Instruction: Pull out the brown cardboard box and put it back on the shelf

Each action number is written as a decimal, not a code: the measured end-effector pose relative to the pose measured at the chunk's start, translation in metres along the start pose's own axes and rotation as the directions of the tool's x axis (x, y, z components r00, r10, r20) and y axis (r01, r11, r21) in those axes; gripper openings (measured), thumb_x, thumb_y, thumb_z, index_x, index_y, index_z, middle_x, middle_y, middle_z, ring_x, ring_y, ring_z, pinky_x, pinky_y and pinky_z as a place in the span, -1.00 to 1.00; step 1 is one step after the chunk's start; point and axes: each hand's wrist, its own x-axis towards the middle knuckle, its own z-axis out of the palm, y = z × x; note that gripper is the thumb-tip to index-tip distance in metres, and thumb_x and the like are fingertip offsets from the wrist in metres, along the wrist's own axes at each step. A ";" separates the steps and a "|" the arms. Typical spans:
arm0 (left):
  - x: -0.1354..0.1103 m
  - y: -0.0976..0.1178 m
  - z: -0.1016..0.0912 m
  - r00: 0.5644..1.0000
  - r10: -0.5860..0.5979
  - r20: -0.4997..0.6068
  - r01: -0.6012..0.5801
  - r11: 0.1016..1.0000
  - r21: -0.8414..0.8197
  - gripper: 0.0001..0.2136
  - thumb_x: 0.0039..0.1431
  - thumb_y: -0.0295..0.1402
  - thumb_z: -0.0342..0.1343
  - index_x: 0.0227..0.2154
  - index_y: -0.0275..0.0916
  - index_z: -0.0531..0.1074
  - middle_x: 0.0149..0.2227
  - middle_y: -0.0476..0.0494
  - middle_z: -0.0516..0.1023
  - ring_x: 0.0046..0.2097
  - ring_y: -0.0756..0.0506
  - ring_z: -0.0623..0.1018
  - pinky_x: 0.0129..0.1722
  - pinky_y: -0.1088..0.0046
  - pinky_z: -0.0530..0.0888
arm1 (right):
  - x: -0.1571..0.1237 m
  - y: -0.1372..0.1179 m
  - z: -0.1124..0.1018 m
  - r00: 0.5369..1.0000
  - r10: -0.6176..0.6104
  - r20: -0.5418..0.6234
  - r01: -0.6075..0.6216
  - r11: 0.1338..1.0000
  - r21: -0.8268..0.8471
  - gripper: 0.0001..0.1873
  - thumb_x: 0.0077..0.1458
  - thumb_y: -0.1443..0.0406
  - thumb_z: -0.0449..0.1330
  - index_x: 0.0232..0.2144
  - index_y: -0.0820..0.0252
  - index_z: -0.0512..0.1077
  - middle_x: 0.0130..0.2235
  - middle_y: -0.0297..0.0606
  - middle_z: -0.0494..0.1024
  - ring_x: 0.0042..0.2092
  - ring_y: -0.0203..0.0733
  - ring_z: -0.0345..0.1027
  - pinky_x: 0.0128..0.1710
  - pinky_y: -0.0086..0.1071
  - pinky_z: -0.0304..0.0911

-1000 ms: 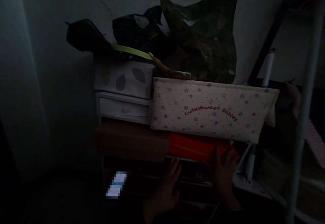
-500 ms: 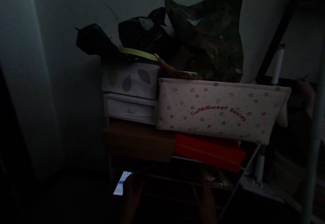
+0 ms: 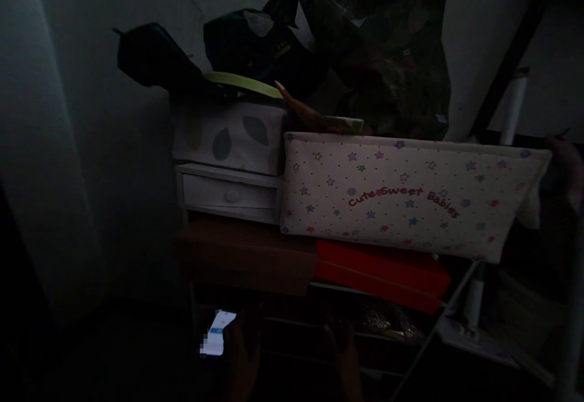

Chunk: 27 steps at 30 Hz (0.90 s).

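the left hand (image 3: 241, 353) lies in deep shadow at the lower edge of the view, touching or just beside a lit phone screen (image 3: 217, 333). the darkness hides its grip, so open or closed cannot be told. the right hand (image 3: 343, 353), also dark, stands apart from it, below a red box (image 3: 381, 275) and near a crinkled packet (image 3: 387, 324); its state cannot be told either. a brown box (image 3: 246, 257) lies beside the red box, beneath a white drawer unit (image 3: 230, 190) and a star-printed padded case (image 3: 410, 195). dark bags (image 3: 255, 43) sit above.
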 end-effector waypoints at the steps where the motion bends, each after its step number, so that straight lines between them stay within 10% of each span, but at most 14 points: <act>1: -0.007 0.003 0.002 0.997 0.055 0.058 -0.057 0.998 0.028 -0.55 0.16 -0.19 -0.03 0.06 -0.31 0.27 0.08 -0.37 0.31 0.18 -0.32 0.30 0.18 -0.03 0.28 | 0.002 -0.003 0.002 0.999 0.046 0.005 -0.046 0.999 0.007 -0.28 -0.10 -0.12 0.17 -0.03 0.25 0.31 -0.05 0.05 0.55 -0.02 0.14 0.46 -0.01 -0.04 0.35; 7: -0.033 0.042 0.025 0.842 0.144 0.519 -0.184 0.983 0.026 -0.52 0.25 -0.30 -0.16 0.23 -0.21 0.17 0.33 -0.29 0.13 0.34 -0.20 0.15 0.31 0.07 0.14 | 0.009 -0.022 0.017 1.000 0.020 -0.017 -0.019 0.999 0.036 -0.36 -0.05 -0.09 0.15 -0.04 0.20 0.33 0.06 0.02 0.46 0.10 0.10 0.33 0.15 -0.05 0.19; 13: -0.029 0.075 0.049 0.664 0.106 0.740 -0.117 0.992 -0.037 -0.36 0.17 -0.44 -0.15 0.32 -0.35 -0.10 0.40 -0.30 -0.14 0.39 -0.10 -0.06 0.36 0.17 -0.04 | 0.007 -0.022 0.029 0.994 0.067 0.083 -0.079 0.985 0.150 -0.36 -0.08 -0.04 0.20 -0.02 0.21 0.32 0.04 0.02 0.47 0.06 0.10 0.37 0.07 -0.06 0.28; 27: -0.029 0.089 0.043 0.635 -0.018 0.772 0.324 0.914 -0.246 -0.18 0.03 -0.25 -0.05 0.31 -0.53 -0.20 0.40 -0.37 -0.18 0.39 -0.14 -0.04 0.35 0.20 -0.01 | 0.009 -0.042 0.048 0.951 -0.283 0.122 0.280 0.959 0.039 -0.53 0.16 0.23 0.00 0.12 0.03 0.32 0.18 -0.06 0.26 0.18 -0.03 0.26 0.13 -0.05 0.29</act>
